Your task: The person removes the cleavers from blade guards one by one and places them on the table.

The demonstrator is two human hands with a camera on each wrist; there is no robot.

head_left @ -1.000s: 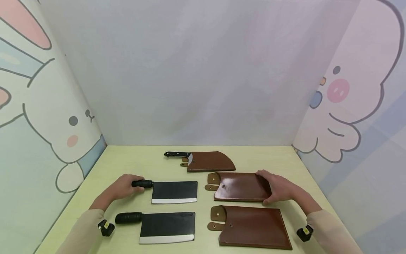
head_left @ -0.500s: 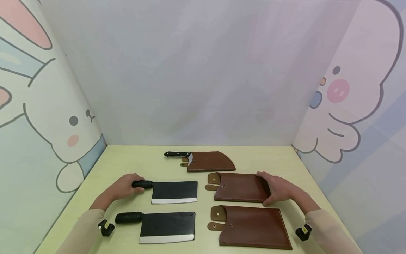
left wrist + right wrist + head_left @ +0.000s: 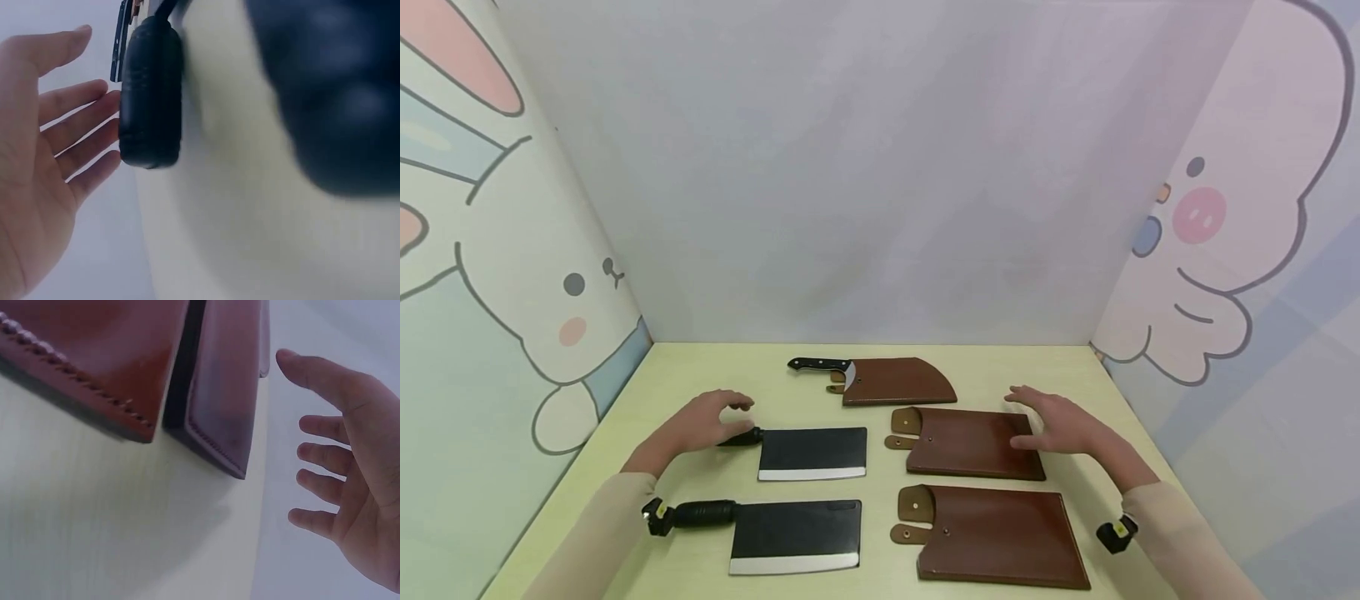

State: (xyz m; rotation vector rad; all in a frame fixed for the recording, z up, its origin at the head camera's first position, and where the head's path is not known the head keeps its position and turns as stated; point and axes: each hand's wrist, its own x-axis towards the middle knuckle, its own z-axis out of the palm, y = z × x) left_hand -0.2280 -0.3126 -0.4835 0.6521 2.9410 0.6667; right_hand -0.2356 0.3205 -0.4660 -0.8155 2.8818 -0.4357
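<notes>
My left hand (image 3: 703,421) hovers by the black handle of the middle cleaver (image 3: 812,454), fingers spread and gripping nothing. In the left wrist view that cleaver's handle (image 3: 151,94) lies just beyond the fingertips. The cleaver rests flat, with a dark blade and a bright lower edge. Over the right end of the middle brown leather sheath (image 3: 973,442) is my right hand (image 3: 1060,423), its thumb and fingers apart. From the right wrist view, the fingers show a gap to that sheath (image 3: 225,394). Two tan snap straps stick out at its left end.
Nearer the front lie a larger cleaver (image 3: 797,537) and a larger brown sheath (image 3: 1003,533). At the back, a knife with a riveted black handle (image 3: 818,364) sits in a curved sheath (image 3: 898,382). Walls enclose the pale yellow table (image 3: 700,367) at the back and both sides.
Both hands have let go and lifted: the left from the middle cleaver's handle, the right from the middle sheath's right end. The cleavers and sheaths stay in place.
</notes>
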